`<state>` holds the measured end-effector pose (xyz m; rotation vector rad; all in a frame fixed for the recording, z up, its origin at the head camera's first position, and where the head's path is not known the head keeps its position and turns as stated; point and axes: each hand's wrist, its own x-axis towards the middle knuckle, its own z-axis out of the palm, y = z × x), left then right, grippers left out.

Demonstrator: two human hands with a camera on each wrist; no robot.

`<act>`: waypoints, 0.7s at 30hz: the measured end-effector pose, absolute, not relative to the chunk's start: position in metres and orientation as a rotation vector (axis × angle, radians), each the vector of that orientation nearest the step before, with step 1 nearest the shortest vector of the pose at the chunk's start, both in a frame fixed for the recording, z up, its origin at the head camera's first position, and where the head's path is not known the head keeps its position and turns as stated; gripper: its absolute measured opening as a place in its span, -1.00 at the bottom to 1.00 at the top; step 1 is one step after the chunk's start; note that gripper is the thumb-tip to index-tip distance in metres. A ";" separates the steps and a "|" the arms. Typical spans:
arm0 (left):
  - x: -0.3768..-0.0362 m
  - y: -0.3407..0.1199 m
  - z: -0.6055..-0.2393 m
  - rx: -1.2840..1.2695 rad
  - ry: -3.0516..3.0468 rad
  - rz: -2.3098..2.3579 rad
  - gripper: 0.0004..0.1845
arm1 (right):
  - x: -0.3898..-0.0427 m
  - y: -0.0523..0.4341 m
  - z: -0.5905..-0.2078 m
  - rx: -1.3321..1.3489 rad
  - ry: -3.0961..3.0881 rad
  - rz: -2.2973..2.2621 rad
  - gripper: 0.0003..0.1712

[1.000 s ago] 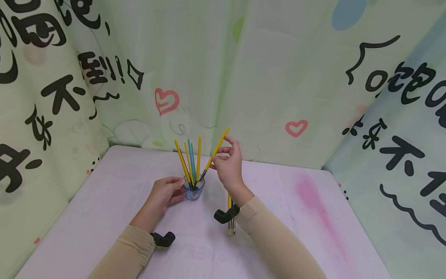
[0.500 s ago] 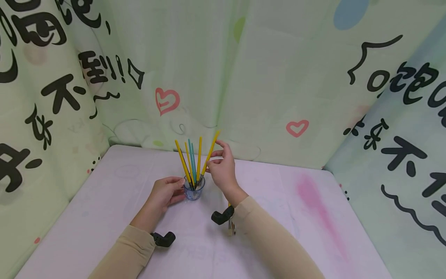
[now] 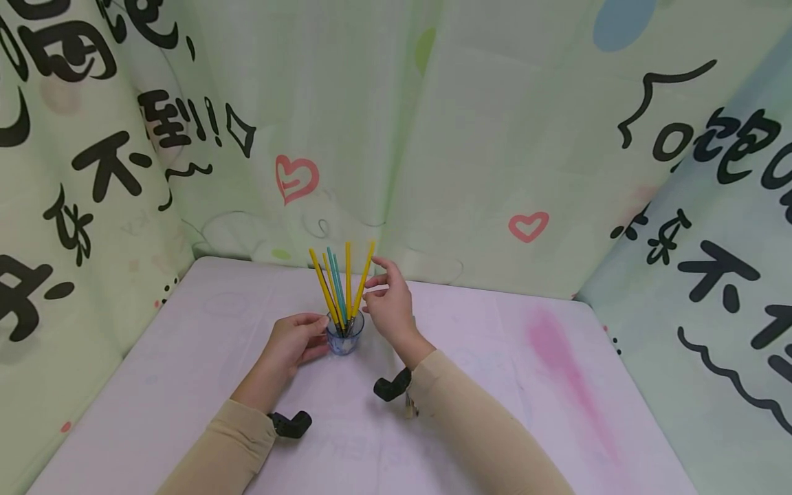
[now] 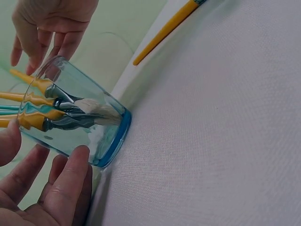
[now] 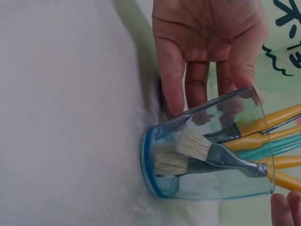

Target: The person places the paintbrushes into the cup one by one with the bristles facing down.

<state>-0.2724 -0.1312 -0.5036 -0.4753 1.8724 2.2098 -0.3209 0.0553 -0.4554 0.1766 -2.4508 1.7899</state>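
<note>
A clear blue-tinted glass cup (image 3: 344,342) stands on the pale pink table (image 3: 495,385) with several yellow and teal paintbrushes (image 3: 337,282) in it, bristles down. My left hand (image 3: 295,342) holds the cup from the left, thumb on one side and fingers on the other (image 4: 70,179). My right hand (image 3: 386,302) hovers just right of the handles with its fingers loose and spread; nothing lies between them. The rightmost yellow brush (image 3: 365,269) leans toward that hand. In the right wrist view the cup (image 5: 207,155) shows white bristles (image 5: 193,145), with left-hand fingers (image 5: 207,42) behind it.
Another yellow-handled brush (image 4: 164,30) lies flat on the table by my right forearm, mostly hidden in the head view. Printed green fabric walls (image 3: 433,137) close in the back and both sides of the table.
My right hand came down and left with the yellow brush, stood it in the cup with the others and loosened its fingers. The left hand stayed on the cup.
</note>
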 end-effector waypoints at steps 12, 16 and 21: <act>-0.271 -0.131 -0.501 -0.463 1.890 2.201 -0.58 | -0.315 0.067 -0.458 0.133 -2.470 1.847 -0.23; -0.270 -0.131 -0.501 -0.457 1.885 2.209 -0.59 | -0.313 0.073 -0.461 0.109 -2.467 1.881 -0.24; -0.271 -0.131 -0.501 -0.467 1.883 2.200 -0.61 | -0.308 0.082 -0.462 0.076 -2.471 1.895 -0.27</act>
